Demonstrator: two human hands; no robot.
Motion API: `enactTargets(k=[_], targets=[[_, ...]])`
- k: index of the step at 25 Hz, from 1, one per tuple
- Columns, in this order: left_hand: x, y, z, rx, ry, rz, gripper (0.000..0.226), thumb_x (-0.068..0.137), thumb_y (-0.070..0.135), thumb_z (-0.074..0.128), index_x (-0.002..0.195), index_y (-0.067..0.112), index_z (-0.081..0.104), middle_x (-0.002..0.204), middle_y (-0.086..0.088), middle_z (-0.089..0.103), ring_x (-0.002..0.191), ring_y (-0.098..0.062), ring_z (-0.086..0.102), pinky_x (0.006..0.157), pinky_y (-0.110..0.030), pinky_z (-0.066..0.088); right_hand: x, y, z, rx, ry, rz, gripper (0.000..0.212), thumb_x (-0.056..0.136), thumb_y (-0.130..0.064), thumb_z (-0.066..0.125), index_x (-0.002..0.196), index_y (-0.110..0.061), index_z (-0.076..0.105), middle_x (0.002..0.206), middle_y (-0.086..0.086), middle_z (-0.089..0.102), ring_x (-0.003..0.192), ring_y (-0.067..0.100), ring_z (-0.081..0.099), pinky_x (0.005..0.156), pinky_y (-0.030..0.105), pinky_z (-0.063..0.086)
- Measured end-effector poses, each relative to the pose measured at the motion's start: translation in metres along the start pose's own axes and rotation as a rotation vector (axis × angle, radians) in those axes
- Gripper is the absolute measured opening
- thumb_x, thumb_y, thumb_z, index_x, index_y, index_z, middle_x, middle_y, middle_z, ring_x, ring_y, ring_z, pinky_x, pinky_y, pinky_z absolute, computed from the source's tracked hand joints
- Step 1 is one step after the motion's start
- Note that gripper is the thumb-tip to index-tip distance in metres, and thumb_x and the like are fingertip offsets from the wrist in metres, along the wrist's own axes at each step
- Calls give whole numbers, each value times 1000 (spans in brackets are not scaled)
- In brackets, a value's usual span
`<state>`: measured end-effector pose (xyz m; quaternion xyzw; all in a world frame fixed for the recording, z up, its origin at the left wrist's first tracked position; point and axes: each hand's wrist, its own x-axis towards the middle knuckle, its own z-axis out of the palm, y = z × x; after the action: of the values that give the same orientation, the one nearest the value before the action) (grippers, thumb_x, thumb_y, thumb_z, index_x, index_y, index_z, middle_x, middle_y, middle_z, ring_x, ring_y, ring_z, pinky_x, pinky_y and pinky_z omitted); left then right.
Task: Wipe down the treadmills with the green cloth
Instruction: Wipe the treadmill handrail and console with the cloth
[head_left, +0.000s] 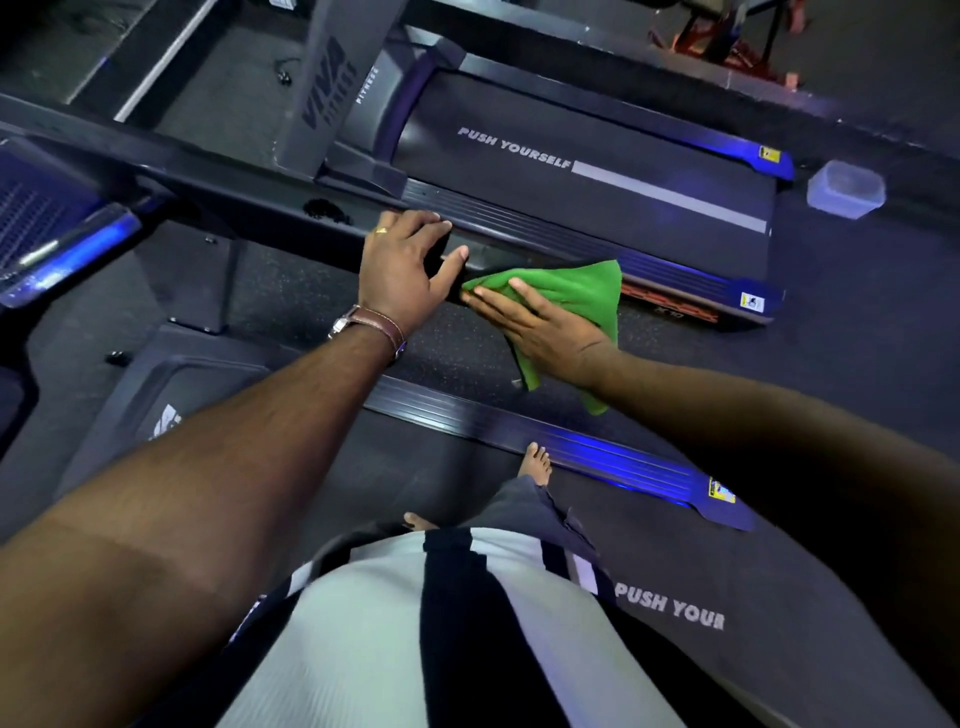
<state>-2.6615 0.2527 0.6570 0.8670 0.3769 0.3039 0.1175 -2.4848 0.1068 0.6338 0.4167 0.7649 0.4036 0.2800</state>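
Observation:
I stand barefoot on the near treadmill's belt (753, 597). Its dark handrail (223, 195) runs across the view from the left. My left hand (402, 273), with a watch on the wrist, grips the end of that handrail, fingers curled over its top. Just right of it my right hand (540, 330) lies flat with straight fingers on the green cloth (582, 283), pressing it against the rail's end. The cloth's lower corner hangs free below my palm. A second treadmill (597, 171), with "PUSH YOURSELF" on its belt, stands beyond.
The near treadmill's console (47, 228) glows blue at the left. A translucent plastic container (845, 189) sits on the floor right of the far treadmill. Red equipment (727, 36) stands at the back right. A strip of speckled rubber floor (311, 291) separates the two machines.

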Motion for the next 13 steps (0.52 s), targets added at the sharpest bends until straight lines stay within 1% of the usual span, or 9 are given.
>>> enactTargets(k=[2,3,4,7,8,10,11,13], targets=[[0,3,1,3,5,-18,39,89,46,57,107,14,71,109,-1,66,98,-25,55,82,-35,45,10,-5,-4,-7,-20,-35,65,97,-22,30,153,1,3,163,8,7,150,21,5,118,53,-9],[0,2,1,9,-2,-15,39,89,46,57,107,14,70,109,-1,66,98,-24,55,82,-35,45,9,-1,-5,46,-28,-11,66,97,-21,31,154,-1,4,163,6,7,150,20,5,118,52,-11],[0,-1,0,8,-13,-1,40,89,46,56,108,14,70,110,-1,66,98,-24,55,83,-35,46,5,3,-7,142,-31,36,66,96,-18,32,154,-3,5,164,5,5,150,18,4,119,50,-8],[0,-9,-1,-46,-7,42,38,90,44,57,109,13,70,111,-1,67,98,-24,56,85,-38,48,-9,12,-16,406,-11,241,66,97,-16,33,156,-9,4,164,0,3,150,17,5,119,51,9],[0,-9,0,-67,-1,41,37,91,42,57,110,13,70,112,-2,67,99,-24,56,86,-38,48,-10,13,-19,467,-4,299,64,100,-21,34,156,-10,6,164,0,5,150,19,8,119,52,15],[-3,-7,1,-94,7,33,34,93,36,55,112,12,69,114,-2,67,102,-25,56,89,-39,47,3,11,-25,579,-27,435,64,103,-39,35,156,-12,13,163,3,13,149,22,16,117,52,22],[-3,-7,1,-92,7,39,32,93,32,54,113,11,69,115,-3,67,103,-26,56,90,-39,46,19,13,-29,676,-66,536,66,102,-48,34,155,-13,18,162,3,18,148,22,21,116,51,23],[-4,-10,-2,-77,-6,60,31,92,24,52,114,9,68,118,-5,67,106,-27,57,93,-39,45,59,27,-42,939,-192,762,66,99,-56,30,150,-14,33,156,3,35,142,21,35,114,49,28]])
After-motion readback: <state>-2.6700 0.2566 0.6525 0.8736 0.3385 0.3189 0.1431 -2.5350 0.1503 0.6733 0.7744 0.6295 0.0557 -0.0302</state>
